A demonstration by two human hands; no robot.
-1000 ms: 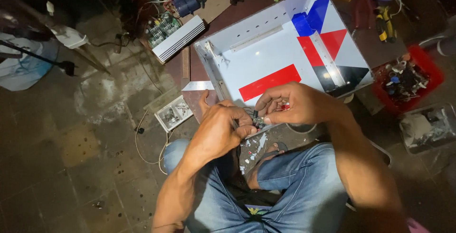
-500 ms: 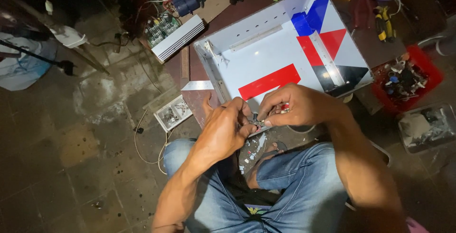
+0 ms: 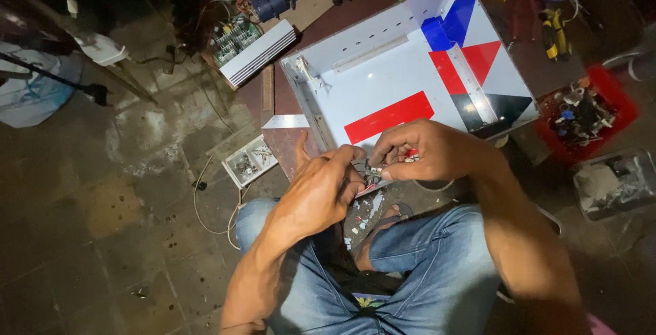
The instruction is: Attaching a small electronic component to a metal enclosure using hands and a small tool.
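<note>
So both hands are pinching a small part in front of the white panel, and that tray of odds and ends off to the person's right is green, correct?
Not quite: the tray is red, not green, as the head view shows. The rest holds: the left hand and right hand meet on a small part at the near edge of the white panel.
</note>
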